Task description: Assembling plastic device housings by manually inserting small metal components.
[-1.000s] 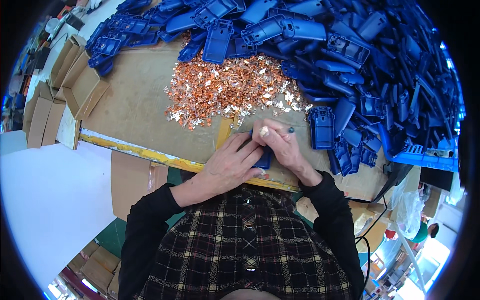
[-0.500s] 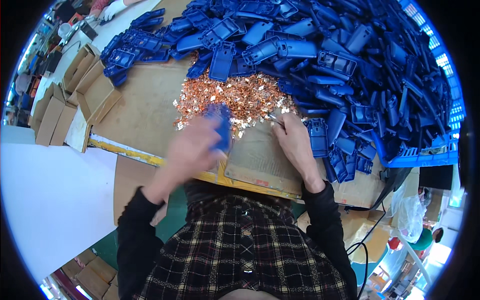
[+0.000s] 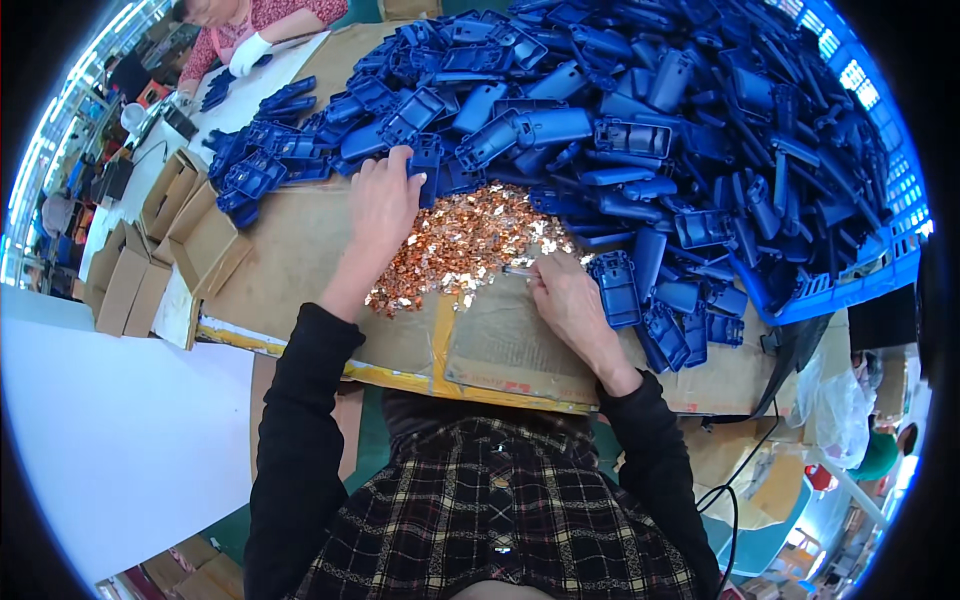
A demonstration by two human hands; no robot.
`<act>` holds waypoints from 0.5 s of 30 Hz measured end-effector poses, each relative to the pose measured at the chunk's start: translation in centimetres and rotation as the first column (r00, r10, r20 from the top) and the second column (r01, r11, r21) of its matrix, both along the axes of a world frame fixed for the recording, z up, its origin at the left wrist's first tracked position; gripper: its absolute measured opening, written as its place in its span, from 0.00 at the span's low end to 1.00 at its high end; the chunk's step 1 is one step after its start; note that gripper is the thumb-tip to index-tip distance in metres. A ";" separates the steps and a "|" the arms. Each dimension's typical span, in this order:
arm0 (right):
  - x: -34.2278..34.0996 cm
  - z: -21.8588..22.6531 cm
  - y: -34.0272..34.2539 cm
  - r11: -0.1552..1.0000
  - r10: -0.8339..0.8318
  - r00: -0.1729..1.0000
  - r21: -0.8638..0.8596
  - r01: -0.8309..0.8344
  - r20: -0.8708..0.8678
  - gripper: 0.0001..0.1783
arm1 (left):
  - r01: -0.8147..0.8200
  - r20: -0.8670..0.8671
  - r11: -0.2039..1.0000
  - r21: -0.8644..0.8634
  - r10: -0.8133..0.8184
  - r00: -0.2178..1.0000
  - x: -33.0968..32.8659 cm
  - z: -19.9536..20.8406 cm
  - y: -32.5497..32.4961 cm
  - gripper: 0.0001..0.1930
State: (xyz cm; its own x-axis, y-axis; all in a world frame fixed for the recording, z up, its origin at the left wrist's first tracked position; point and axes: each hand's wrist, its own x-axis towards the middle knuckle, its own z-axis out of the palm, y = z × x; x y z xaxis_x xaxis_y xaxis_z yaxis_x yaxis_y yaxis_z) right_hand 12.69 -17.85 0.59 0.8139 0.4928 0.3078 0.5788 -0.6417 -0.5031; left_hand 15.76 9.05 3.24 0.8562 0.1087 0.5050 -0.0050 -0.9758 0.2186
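Okay, nearer left hand touches blue case at upper centre, long axis roughly up-down, grip unclear; right hand, lower right, pinches thin tool.

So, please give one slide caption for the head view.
Left hand at a heap of rectangular blue plastic shells, right hand at a pile of small shiny copper-coloured pieces on a brown worktop.

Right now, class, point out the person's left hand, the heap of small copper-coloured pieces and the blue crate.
Left hand (image 3: 384, 208): head view, back of the hand.
Heap of small copper-coloured pieces (image 3: 455, 245): head view, its middle.
Blue crate (image 3: 862, 290): head view, its near wall.
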 end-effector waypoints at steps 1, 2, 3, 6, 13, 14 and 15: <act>-0.1 0.0 -0.1 1.000 0.004 1.000 -0.005 -0.004 -0.016 0.05 | 0.004 0.000 1.000 -0.003 -0.004 1.000 0.5 -0.3 0.0 0.15; 0.0 0.1 -0.1 1.000 0.009 1.000 0.000 -0.009 -0.014 0.05 | 0.001 -0.022 0.996 -0.086 -0.003 1.000 1.0 -0.5 0.1 0.15; 0.0 0.1 -0.1 1.000 0.004 1.000 0.001 -0.004 -0.017 0.05 | -0.001 -0.046 0.986 -0.166 -0.006 0.999 1.5 -0.7 0.4 0.15; 0.1 0.2 -0.3 1.000 0.010 1.000 0.020 -0.010 -0.005 0.04 | 0.088 0.108 0.940 -0.329 -0.055 0.993 1.3 -0.8 1.4 0.11; 0.9 1.2 -0.8 0.984 0.003 0.986 0.174 0.027 -0.167 0.05 | 0.344 0.061 0.822 -0.453 -0.356 0.932 -10.2 1.5 -6.1 0.07; 0.9 1.3 -0.7 0.965 0.079 0.976 0.261 -0.025 -0.202 0.06 | 0.449 0.102 0.810 -0.377 -0.446 0.889 -11.1 -0.1 -7.0 0.08; 0.7 1.4 -0.6 0.937 0.152 0.961 0.344 -0.065 -0.232 0.06 | 0.469 0.060 0.823 -0.321 -0.477 0.877 -12.0 -1.1 -8.2 0.09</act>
State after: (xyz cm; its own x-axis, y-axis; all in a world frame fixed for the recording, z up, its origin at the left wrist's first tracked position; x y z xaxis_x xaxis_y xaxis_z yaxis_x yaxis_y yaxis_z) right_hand 13.42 -18.48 1.99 0.8328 0.4882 0.2609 0.4625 -0.3547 -0.8126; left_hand 3.74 0.89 2.13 0.8543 -0.1625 0.4937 -0.4396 -0.7328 0.5195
